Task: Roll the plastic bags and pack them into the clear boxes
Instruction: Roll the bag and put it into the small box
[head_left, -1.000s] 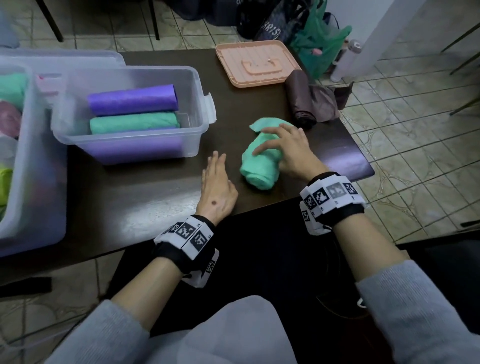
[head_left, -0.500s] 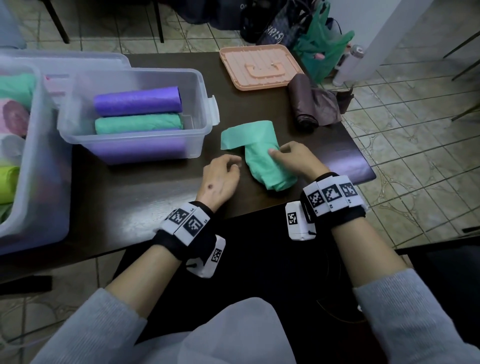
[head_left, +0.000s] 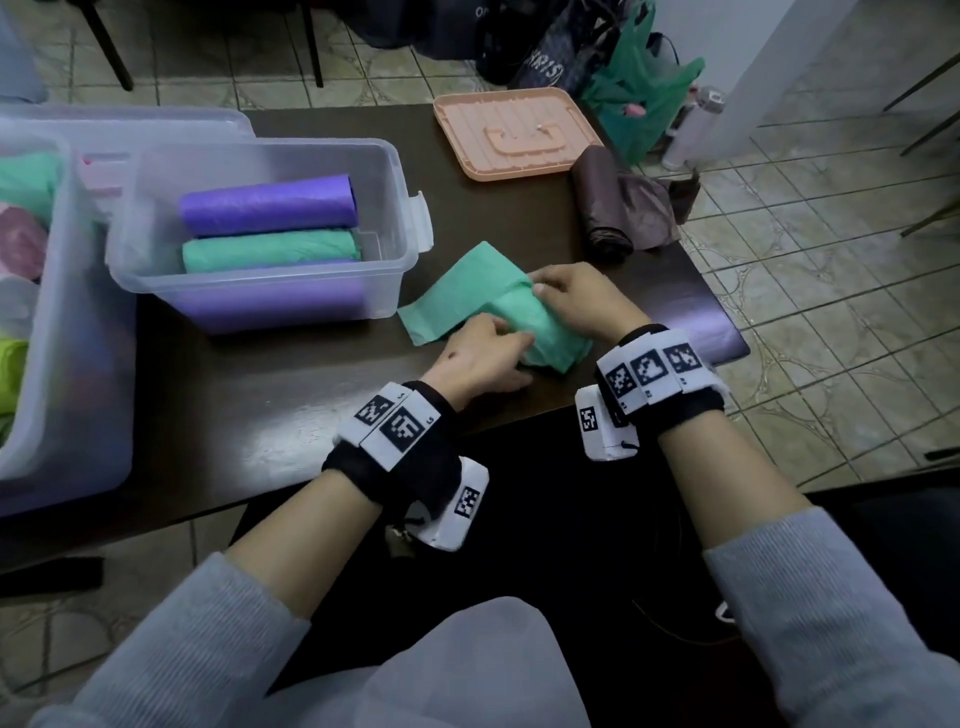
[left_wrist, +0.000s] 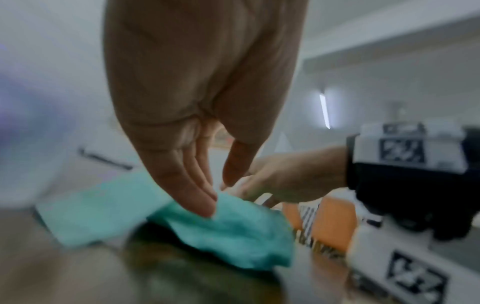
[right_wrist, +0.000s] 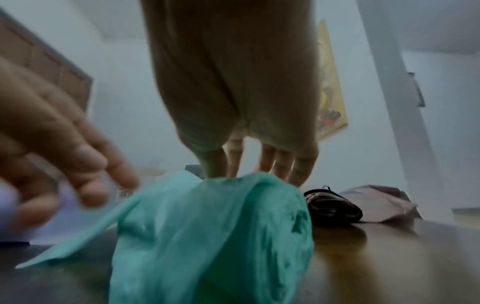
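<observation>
Green plastic bag now lies partly unrolled; left hand has joined, straight fingers touching it, right hand gripping the roll, likely re-rolling.

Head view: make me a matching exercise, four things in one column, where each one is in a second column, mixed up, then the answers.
Things
1. purple roll
2. peach lid
3. brown bag
4. loose green bag

Places
a. on the table, with the left hand and right hand on it
b. inside the clear box
c. lying flat at the table's far edge
d. partly rolled, near the table's right edge

Pairs: 1-b, 2-c, 3-d, 4-a
</observation>
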